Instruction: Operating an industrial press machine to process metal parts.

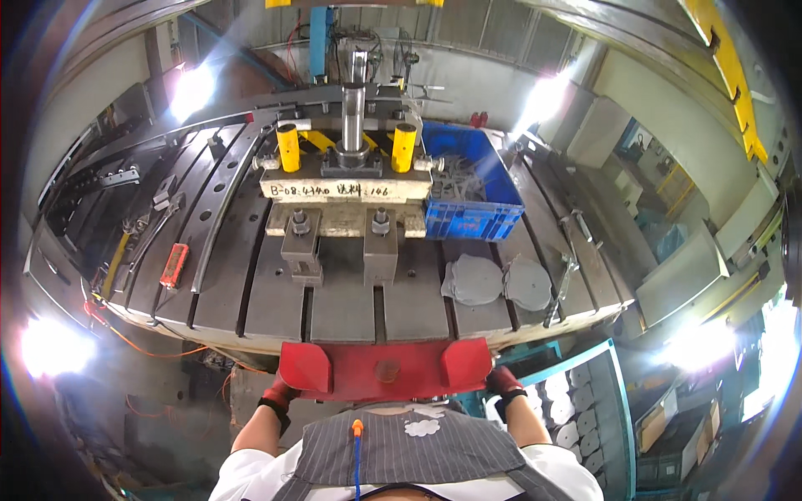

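Note:
My left hand [281, 392], in a red glove with a dark cuff, reaches in at the left end of a red control stand [418, 376]. At its right end is my right hand [504, 382], gloved the same way. Two raised red guards [305, 367] on the stand hide most of the fingers of both hands, so whether they are open or closed does not show. Beyond the stand, a metal die [347, 190] with two yellow posts [288, 149] and a shiny guide pillar [353, 121] stands on the slotted press bed [342, 317].
Two stacks of flat grey metal plates [476, 280] lie at the bed's right front. Behind them stands a blue crate [472, 221] holding metal pieces. An orange-red box [174, 265] and tools lie on the left. A teal-framed rack [620, 401] of plates stands right of me.

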The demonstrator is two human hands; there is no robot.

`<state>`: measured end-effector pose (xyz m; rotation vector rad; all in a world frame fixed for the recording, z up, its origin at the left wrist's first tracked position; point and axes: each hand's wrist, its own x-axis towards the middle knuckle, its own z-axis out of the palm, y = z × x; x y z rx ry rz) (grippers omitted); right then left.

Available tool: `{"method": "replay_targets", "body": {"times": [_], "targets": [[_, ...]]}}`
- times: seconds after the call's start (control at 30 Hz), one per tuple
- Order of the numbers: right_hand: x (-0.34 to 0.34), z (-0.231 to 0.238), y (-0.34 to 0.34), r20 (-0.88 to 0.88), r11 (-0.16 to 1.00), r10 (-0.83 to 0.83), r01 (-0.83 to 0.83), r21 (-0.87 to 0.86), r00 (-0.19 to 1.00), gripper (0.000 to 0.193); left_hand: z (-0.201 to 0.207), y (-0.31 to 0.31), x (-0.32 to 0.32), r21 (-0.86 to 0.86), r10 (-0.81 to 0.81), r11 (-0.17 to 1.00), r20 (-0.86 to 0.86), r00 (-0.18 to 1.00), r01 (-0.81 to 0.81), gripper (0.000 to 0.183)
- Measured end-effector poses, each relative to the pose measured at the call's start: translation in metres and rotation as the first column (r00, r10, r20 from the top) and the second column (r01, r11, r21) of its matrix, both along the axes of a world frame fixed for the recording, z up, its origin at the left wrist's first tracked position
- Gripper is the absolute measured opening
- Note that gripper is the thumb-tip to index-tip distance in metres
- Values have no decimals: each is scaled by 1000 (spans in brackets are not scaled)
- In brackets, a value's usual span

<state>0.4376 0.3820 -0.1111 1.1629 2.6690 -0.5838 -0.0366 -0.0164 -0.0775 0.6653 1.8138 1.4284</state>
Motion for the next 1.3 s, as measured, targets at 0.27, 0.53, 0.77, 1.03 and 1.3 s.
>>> {"method": "replay_targets", "body": {"times": [0.27, 0.53, 0.77, 1.03, 1.3], "targets": [[-38, -1, 8, 282, 946, 324, -317, -70, 903, 27, 4, -10, -1, -71, 34, 997, 33, 999, -32, 29], [-39, 25, 4, 282, 834, 526, -552, 16, 802, 26, 1, -8, 1, -75, 56, 996, 35, 998, -53, 29], [-44, 26, 5, 138, 890, 442, -453, 55, 886, 20, 6, -8, 0, -64, 68, 996, 27, 997, -66, 29], [-43, 8, 6, -20, 910, 412, -410, 57, 911, 19, 8, -13, 4, -48, 106, 993, 41, 994, -104, 29], [-12, -16, 11, 50, 984, 161, -156, -90, 986, 25, 6, -10, 14, 51, 217, 973, 110, 970, -224, 29]]}}
